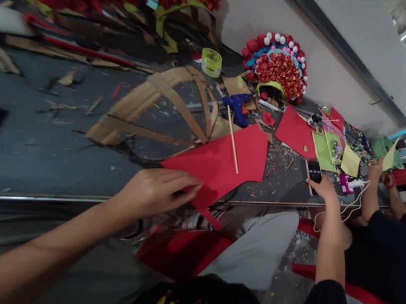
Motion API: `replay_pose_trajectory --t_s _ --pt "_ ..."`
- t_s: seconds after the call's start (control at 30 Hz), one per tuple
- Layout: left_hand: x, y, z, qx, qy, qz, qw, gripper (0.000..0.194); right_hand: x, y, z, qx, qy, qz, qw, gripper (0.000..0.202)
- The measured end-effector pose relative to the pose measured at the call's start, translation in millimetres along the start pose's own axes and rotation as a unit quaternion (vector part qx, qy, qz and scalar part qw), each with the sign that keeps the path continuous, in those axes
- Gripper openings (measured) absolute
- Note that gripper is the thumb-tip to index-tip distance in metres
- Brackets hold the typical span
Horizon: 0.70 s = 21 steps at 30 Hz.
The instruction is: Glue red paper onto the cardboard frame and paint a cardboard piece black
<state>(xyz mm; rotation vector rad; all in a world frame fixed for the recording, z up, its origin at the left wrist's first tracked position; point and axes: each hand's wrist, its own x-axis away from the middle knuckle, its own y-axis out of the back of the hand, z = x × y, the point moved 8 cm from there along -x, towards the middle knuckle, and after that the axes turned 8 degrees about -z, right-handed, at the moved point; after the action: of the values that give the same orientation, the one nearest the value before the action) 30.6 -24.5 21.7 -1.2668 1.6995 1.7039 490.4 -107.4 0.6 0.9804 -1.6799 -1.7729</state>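
Over the lower left part of a red sheet (219, 167) hangs my left hand (161, 191), its fingers held together and bent; whether anything is between them is hidden. A thin wooden stick (232, 138) lies across the sheet, whose narrow strip (210, 218) hangs past the table edge. My right hand (322, 187) reaches to the right and holds a phone (313, 176) at the table edge, its lit screen showing a timer. Behind the red sheet lies a frame of brown cardboard strips (138, 97).
A blue glue gun (238, 107), a yellow-green jar (211, 62) and a second red sheet (296, 130) lie farther back. Flowered headpieces (280, 70) stand by the wall. Another person (389, 248) sits at the right, hands holding yellow paper. Scraps litter the table (37, 149).
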Motion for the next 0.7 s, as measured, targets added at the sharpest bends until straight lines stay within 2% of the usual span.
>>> replay_pose_trajectory --t_s 0.1,0.2,0.33,0.4,0.5,0.63,0.7 --pt "0 -1.2 4 0.002 0.038 0.002 0.999 0.031 -6 4 12 -0.006 0.003 -0.008 1.0 0.069" --pt "1 -3.5 3 0.0 0.034 0.014 0.999 0.028 -16 6 36 -0.028 0.035 -0.021 0.999 0.048" --pt "0 -4.4 4 -0.001 0.046 0.019 0.999 0.035 -24 6 51 -0.046 0.043 -0.041 0.997 0.038" --pt "-2 -3.5 4 -0.003 0.042 0.014 0.999 0.034 -24 7 48 -0.056 0.042 -0.05 0.996 0.036" --pt "-3 -2.7 -1 -0.002 0.0 0.011 1.0 0.026 -17 12 35 -0.086 0.046 -0.066 0.993 0.034" --pt "-3 -0.5 -2 0.006 -0.02 0.007 1.0 0.022 -1 20 5 -0.149 0.033 -0.108 0.982 0.042" --pt "-2 1.3 -2 0.007 -0.021 0.001 1.0 0.021 9 20 -12 -0.181 0.009 -0.135 0.974 0.036"
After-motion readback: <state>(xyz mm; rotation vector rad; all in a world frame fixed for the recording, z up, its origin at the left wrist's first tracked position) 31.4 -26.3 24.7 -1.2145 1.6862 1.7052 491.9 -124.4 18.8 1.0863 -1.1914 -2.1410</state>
